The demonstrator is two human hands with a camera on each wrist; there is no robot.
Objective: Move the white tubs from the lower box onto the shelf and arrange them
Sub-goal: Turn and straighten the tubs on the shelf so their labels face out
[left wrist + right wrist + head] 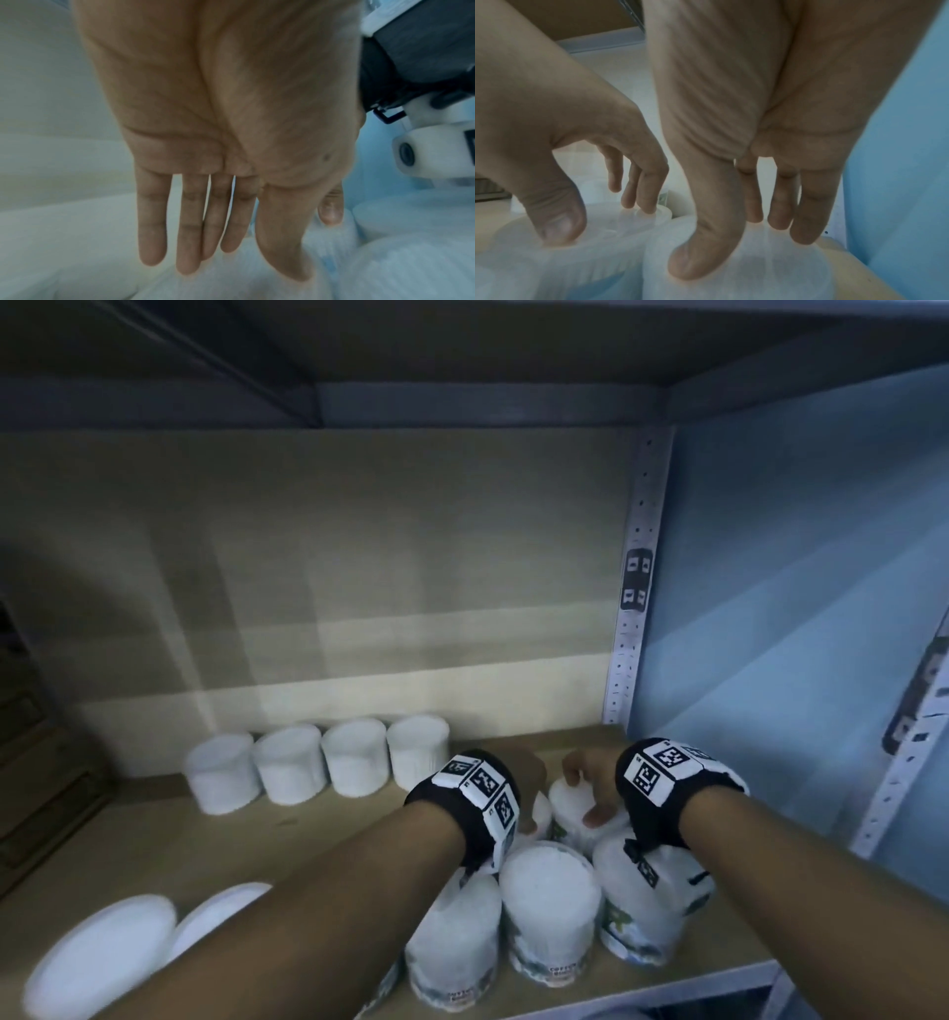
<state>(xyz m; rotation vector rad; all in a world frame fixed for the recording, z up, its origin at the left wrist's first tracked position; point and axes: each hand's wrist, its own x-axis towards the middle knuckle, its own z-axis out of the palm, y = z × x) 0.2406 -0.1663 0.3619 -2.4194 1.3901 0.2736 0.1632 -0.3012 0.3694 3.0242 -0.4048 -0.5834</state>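
Note:
Four white tubs stand in a row at the back left of the wooden shelf. A cluster of white tubs stands at the front right. My right hand grips the lid of a tub at the back of this cluster, thumb on the near side, fingers on the far side. My left hand spans the lid of the neighbouring tub, thumb and fingertips on its rim. That tub is mostly hidden behind my wrist in the head view.
Two more white tubs sit at the front left, under my left forearm. A blue wall and a perforated metal post close the right side. Bare board lies in the shelf's middle. The shelf above hangs low.

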